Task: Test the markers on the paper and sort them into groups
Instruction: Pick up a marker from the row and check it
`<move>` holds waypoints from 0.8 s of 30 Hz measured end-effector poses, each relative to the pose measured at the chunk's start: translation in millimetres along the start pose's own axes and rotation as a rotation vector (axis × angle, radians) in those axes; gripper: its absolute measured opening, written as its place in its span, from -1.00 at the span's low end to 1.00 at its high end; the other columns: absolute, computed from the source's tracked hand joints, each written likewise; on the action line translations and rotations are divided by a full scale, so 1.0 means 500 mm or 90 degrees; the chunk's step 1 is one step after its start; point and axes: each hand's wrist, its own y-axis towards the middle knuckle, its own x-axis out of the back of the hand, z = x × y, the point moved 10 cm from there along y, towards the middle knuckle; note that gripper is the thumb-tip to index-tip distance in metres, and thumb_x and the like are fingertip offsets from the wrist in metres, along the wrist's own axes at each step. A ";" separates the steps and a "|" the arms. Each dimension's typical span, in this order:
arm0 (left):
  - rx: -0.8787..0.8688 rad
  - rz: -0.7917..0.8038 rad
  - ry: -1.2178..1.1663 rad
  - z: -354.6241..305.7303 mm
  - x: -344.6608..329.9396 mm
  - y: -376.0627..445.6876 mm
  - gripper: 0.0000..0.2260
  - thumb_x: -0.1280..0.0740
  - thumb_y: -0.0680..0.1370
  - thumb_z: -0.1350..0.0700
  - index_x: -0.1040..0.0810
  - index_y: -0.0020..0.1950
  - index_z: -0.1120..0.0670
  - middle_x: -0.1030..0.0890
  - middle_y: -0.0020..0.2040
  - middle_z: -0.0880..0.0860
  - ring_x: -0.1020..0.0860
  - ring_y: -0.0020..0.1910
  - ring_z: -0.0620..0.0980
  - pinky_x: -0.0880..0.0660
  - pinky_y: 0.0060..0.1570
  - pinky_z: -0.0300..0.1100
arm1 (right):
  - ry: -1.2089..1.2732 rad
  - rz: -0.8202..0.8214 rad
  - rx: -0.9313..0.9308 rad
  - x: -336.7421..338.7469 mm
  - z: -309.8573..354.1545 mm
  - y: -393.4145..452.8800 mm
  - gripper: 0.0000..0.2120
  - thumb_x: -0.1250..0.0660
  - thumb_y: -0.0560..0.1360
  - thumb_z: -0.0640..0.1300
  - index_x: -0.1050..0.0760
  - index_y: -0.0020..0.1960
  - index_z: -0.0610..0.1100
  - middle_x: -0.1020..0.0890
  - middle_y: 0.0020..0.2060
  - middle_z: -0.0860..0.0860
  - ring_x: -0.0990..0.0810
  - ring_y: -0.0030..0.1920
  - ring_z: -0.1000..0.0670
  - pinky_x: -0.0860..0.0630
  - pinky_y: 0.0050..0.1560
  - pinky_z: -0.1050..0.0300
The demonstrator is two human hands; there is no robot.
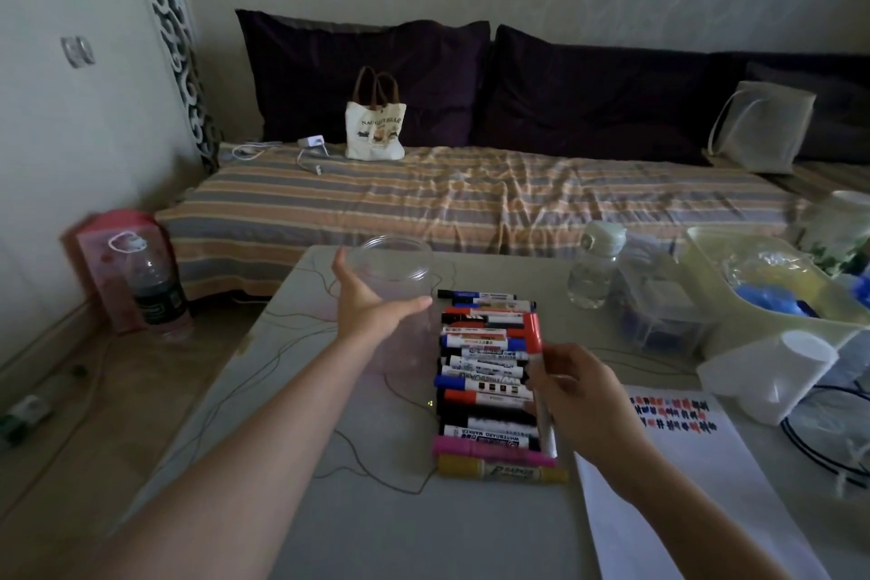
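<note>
A row of several markers (487,384) lies side by side on the table, with a pink one (489,450) and a yellow one (499,471) nearest me. My right hand (581,400) grips a marker with a red cap (533,334), held roughly upright over the row's right side. My left hand (365,304) is spread against a clear plastic jar (395,278) that stands left of the row, thumb and fingers around its side. A white paper sheet (696,476) with red, blue and black test marks lies at the right.
A clear water bottle (595,268) and a clear plastic box (659,306) stand behind the markers. A pale tray (734,283) and a white cup (772,372) sit at the right. A sofa with a striped cover (471,198) lies beyond the table.
</note>
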 end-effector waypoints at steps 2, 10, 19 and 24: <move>-0.034 0.004 -0.011 -0.002 0.008 -0.010 0.02 -0.68 0.14 0.04 -0.14 0.43 -0.12 -0.43 0.10 -0.18 -0.47 0.24 0.02 -0.44 0.12 -0.15 | 0.044 -0.004 0.006 0.005 0.020 0.001 -0.76 -0.36 0.54 -0.22 -0.46 0.17 -0.04 -0.67 -0.05 0.00 -0.69 -0.11 0.05 -0.65 0.00 0.00; -0.187 0.165 0.000 -0.034 0.056 -0.183 -0.24 -0.66 0.08 -0.01 -0.34 0.09 -0.46 -0.60 0.04 -0.25 -0.53 0.00 -0.45 -0.51 -0.21 -0.47 | 0.147 -0.014 0.171 0.013 0.240 -0.054 -0.73 -0.32 0.57 -0.21 -0.42 0.22 0.02 -0.66 0.00 0.00 -0.70 -0.06 0.11 -0.64 -0.03 0.08; -0.144 0.157 0.030 0.020 0.141 -0.280 -0.10 -0.65 0.04 -0.13 -0.26 0.25 -0.40 -0.39 0.18 -0.37 -0.38 0.20 -0.43 -0.35 0.05 -0.45 | -0.034 0.024 0.227 -0.152 0.342 -0.086 -0.74 -0.47 0.46 0.01 -0.58 0.11 -0.02 -0.65 -0.08 0.14 -0.61 -0.08 0.15 -0.51 -0.08 0.31; -0.146 0.142 0.078 0.008 0.146 -0.295 -0.13 -0.64 0.11 -0.11 -0.14 0.20 -0.36 -0.34 0.16 -0.35 -0.32 0.13 -0.52 -0.29 -0.08 -0.52 | -0.278 0.045 0.140 -0.212 0.244 -0.075 -0.68 -0.50 0.38 0.17 -0.65 0.05 0.03 -0.58 0.13 -0.02 -0.49 0.20 -0.12 -0.50 0.18 -0.07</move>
